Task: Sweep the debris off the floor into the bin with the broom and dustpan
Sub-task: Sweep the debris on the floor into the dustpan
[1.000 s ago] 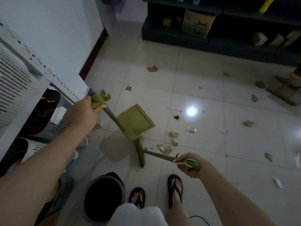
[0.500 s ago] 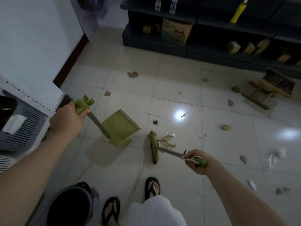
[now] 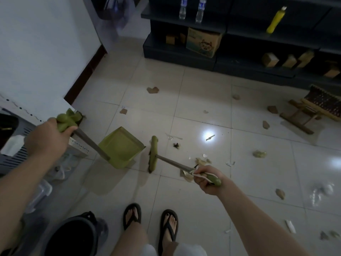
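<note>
Left hand (image 3: 48,138): clenched on the green grip of the dustpan (image 3: 120,147), whose long handle lets the pan be set down without stooping.
Dustpan: tilted, mouth turned toward the broom (image 3: 153,154); whether its lip touches the floor (image 3: 199,196) cannot be told.
Right hand (image 3: 207,179): closed round the broom's green grip, a white cord looped over the fingers.
Broom: head stood on edge just beside the pan mouth, presumably so scraps can be pushed straight in.
Debris (image 3: 203,160): scattered across the tiles, a cluster lying near the right hand, more pieces well apart to the right and back.
Bin (image 3: 72,235): dark, round, near the feet at lower left, judged kept close for emptying.
Progress: most debris judged not yet gathered.
</note>
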Available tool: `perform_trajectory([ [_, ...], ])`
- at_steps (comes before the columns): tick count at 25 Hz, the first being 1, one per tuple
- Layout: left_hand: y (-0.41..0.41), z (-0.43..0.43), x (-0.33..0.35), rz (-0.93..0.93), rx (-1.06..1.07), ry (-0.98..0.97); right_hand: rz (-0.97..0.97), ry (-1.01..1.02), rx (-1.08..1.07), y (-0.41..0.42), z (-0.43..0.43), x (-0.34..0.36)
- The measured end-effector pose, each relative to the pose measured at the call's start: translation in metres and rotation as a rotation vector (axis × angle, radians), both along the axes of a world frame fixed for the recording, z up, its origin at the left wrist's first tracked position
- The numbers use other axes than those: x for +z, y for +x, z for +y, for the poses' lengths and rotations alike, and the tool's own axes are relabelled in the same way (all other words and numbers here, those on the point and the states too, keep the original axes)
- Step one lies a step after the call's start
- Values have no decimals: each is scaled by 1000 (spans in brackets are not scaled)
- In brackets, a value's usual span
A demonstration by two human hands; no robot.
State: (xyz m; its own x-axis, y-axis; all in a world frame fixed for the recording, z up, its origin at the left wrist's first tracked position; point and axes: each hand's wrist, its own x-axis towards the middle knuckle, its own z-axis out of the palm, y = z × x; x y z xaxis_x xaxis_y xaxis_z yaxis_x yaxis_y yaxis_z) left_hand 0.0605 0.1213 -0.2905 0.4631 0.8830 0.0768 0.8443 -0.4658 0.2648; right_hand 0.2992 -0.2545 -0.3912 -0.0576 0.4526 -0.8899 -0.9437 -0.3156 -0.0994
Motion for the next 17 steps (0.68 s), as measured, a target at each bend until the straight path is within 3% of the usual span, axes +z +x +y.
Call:
perform_trajectory([
  [4, 4, 42, -9, -23, -25, 34, 42, 65, 13, 3, 60, -21],
  [13, 42, 110, -39, 48, -46, -12, 102, 204, -353, 58, 141, -73],
  [17, 66, 121, -40, 70, -89, -74, 21, -10, -506, 96, 120, -39],
])
